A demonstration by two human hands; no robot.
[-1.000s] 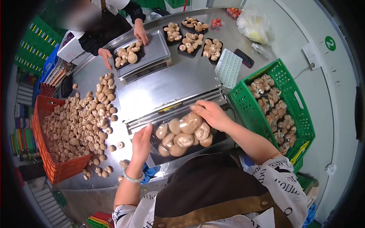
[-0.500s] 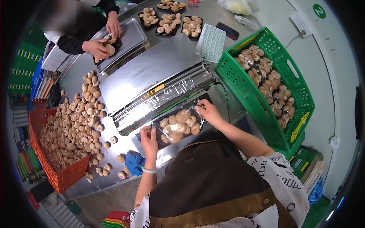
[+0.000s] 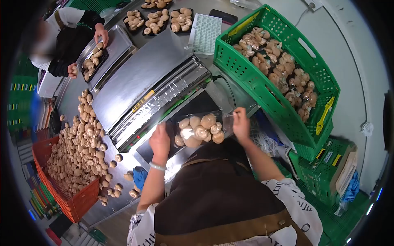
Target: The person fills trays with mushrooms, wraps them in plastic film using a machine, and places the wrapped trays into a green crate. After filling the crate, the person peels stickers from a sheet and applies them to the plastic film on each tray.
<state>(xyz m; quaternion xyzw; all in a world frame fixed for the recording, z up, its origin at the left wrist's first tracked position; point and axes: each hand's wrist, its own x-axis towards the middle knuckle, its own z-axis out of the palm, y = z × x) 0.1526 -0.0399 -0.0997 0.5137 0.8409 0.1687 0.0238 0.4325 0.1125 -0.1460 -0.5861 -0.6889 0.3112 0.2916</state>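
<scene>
So, closest in is the brown apron (image 3: 223, 201), and just past it both hands are out front. The left hand (image 3: 159, 141) (the one with the pale bracelet (image 3: 157, 166) on the wrist) has its fingers curled in, closed on one end of some clear film (image 3: 228, 119). The right hand (image 3: 241, 125) pinches the other end between thumb and fingertips. The mushroom pack (image 3: 200, 131) sits between the two hands, under that shiny film. Just beyond them is the wrapping machine's dark plate (image 3: 196, 103), then the film roller and the big metal lid (image 3: 137, 80). Left of the left hand there's a blue cloth (image 3: 140, 178) on the counter (image 3: 120, 166), then a heap of loose mushrooms (image 3: 84, 149) spilling from a red crate (image 3: 78, 205). Out past the right hand, off to its right, a green crate (image 3: 236, 67) holds a bunch more packs (image 3: 283, 67). Farther off, ahead of the left hand, a co-worker (image 3: 69, 39) has one hand at a tray of mushrooms (image 3: 92, 63) on the scale (image 3: 117, 45). Beyond the lid are more trays (image 3: 155, 21), a printed sheet (image 3: 205, 33) and a dark phone (image 3: 223, 16).
</scene>
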